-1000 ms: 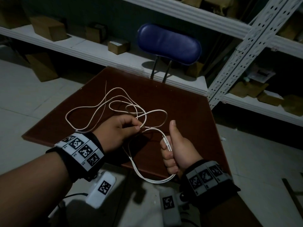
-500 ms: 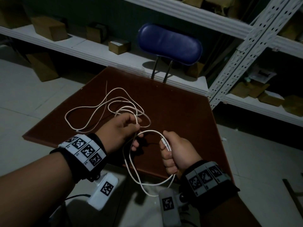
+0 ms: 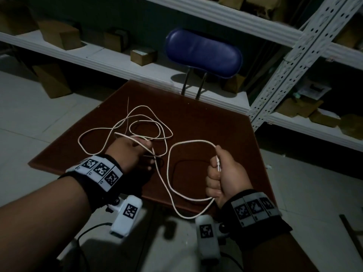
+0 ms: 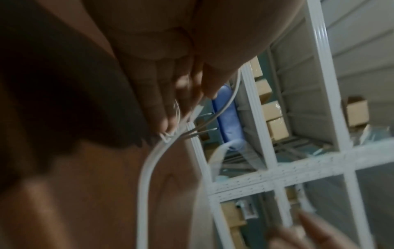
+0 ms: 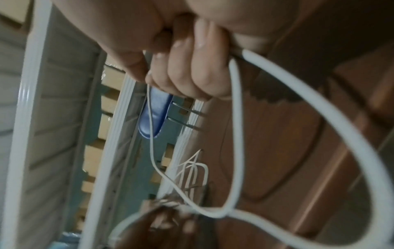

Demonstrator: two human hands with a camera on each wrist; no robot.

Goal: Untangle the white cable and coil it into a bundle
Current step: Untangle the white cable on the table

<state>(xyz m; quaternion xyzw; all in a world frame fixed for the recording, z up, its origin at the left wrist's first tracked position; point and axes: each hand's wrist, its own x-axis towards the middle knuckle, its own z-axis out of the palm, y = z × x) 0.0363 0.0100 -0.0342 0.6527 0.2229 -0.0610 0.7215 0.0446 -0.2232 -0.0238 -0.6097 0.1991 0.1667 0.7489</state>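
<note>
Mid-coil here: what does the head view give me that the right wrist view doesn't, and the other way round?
Only the head view shows the whole layout: the left hand pinching a strand, tangled loops lying on the brown table beyond it, and both wristbands. Only the right wrist view shows the grip from below: curled fingers of the right hand closed round the strands. Both show the white cable looping out of that fist, the blue chair back and the shelving with boxes.

smooth white plastic-looking cable [image 3: 168, 169], glossy brown wood-grain table [image 3: 206, 122], perforated metal shelving [image 3: 290, 61]
</note>
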